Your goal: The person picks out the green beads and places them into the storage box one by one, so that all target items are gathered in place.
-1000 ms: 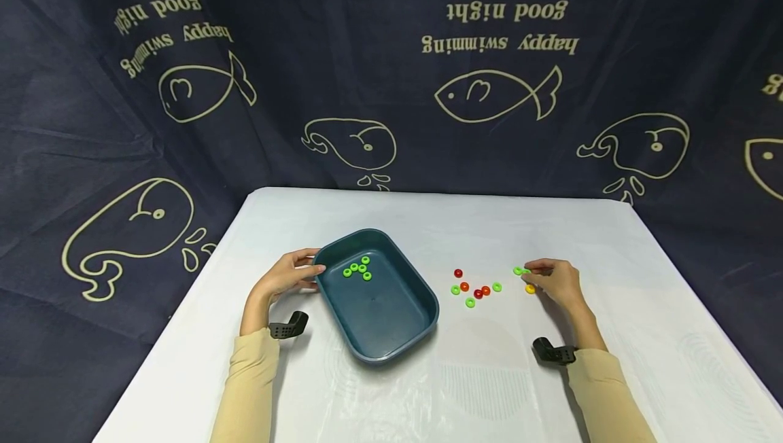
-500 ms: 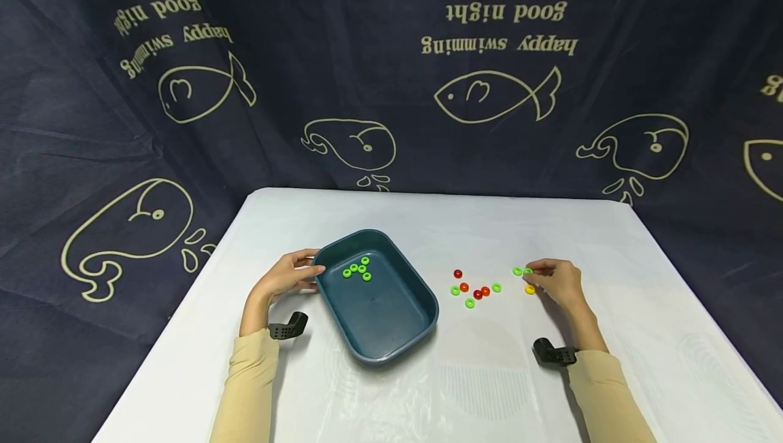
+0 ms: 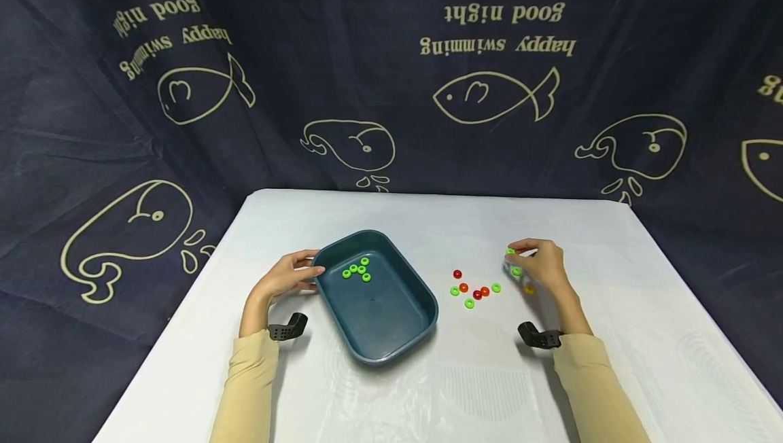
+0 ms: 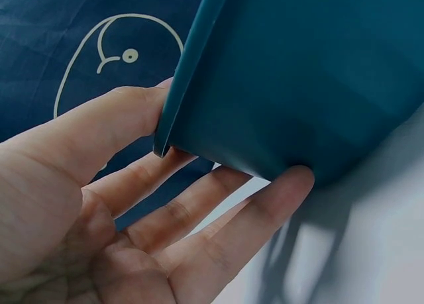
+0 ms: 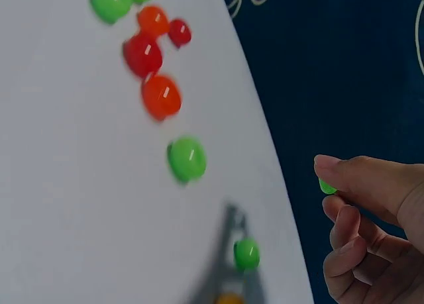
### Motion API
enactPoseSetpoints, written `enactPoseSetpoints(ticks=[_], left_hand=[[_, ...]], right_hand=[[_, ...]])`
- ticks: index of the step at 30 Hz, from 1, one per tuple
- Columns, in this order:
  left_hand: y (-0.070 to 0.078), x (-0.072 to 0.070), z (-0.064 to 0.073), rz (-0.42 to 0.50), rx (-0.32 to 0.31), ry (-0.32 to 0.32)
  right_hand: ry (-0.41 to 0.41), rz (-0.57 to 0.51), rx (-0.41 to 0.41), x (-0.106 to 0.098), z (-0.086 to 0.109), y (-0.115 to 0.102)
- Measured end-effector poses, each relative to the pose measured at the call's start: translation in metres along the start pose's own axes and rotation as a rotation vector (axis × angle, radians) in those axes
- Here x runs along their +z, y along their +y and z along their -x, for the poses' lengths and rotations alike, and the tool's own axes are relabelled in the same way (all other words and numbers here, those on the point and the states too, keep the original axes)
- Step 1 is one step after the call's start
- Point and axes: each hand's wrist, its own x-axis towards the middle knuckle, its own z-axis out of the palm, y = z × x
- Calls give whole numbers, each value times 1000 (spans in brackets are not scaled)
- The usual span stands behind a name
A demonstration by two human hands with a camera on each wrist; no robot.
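My left hand grips the upper left corner of a dark teal plastic bin, thumb over the rim and fingers against the outer wall, as the left wrist view shows. Several small green rings lie inside, toward the bin's far end. Off the table, my right hand pinches one green ring between thumb and forefinger. Below that hand another green ring and a yellow-orange ring lie on the white surface.
Between the bin and my right hand lie red rings, orange rings and a few more green rings. The white-covered table meets a dark curtain with fish drawings at its far edge.
My right hand has risen from the table and moved slightly left with a green ring pinched in it. The left hand and the bin have stayed put.
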Motion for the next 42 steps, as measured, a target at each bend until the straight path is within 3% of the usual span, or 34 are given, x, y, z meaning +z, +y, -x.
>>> enactPoseSetpoints(ticks=[13,22,42], left_hand=[[-1,1,-2,10,-7,6],[0,1,0,0,11,-5],[0,1,1,13,24,-10]], right_hand=[[-36,-89,-39,27,-23,-60],[-62,-146,-108,44,-34,-101],[-170,-196,-205,94,-35,-171]])
